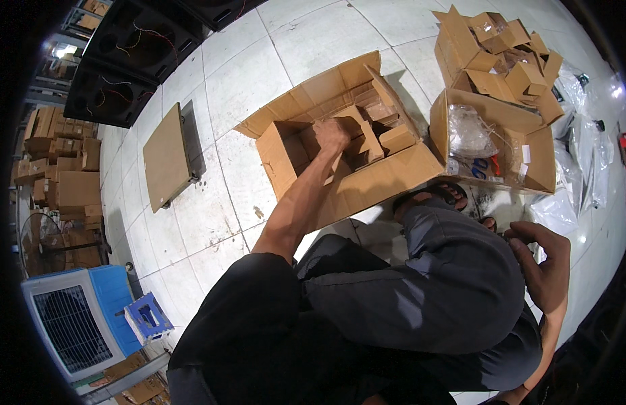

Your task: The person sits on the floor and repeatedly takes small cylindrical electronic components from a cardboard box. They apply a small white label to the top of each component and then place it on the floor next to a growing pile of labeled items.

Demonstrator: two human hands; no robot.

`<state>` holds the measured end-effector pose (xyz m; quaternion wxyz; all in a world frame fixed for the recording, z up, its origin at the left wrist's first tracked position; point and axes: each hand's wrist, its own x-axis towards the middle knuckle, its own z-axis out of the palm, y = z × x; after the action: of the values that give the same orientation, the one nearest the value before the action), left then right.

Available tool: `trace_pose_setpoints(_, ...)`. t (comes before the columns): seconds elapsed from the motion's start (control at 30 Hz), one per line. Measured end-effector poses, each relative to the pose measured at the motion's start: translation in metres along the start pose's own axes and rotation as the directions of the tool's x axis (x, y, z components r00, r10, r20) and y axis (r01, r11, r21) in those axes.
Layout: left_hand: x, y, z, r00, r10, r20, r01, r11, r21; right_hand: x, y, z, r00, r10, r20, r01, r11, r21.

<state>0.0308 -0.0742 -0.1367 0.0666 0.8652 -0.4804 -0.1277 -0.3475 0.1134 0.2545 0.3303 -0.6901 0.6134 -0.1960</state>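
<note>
Boxes [367, 138] fill the carton [387, 179]; left hand [331, 135] grips one inside, right hand [544, 260] rests half-curled, empty, by the knee [461, 270].

Open brown carton [367, 182] of small boxes [397, 138]

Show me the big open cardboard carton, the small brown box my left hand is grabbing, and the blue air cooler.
Big open cardboard carton [384, 177]: head view, near flap.
Small brown cardboard box [357, 131]: head view, top face.
Blue air cooler [114, 293]: head view, blue side.
</note>
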Motion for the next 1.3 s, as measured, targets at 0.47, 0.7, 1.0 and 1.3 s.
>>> trace_pose_setpoints(0.47,0.061,-0.005,0.055,0.892,0.302,0.337,0.147,0.51,-0.848,0.004,0.008,-0.013,0.985,-0.145,0.097,0.139,0.988,0.06)
trace_pose_setpoints(0.7,0.082,-0.059,0.026,0.942,0.335,0.014,-0.335,0.942,0.032,-0.006,0.021,-0.024,0.959,-0.273,0.078,0.269,0.961,0.059)
trace_pose_setpoints(1.0,0.026,-0.011,-0.023,0.906,0.406,0.122,-0.421,0.895,0.146,-0.009,0.025,-0.017,0.966,-0.247,0.078,0.244,0.968,0.05)
trace_pose_setpoints(1.3,0.045,-0.019,-0.028,0.863,0.392,0.318,-0.46,0.87,0.178,-0.007,0.024,-0.017,0.96,-0.264,0.097,0.259,0.964,0.066)
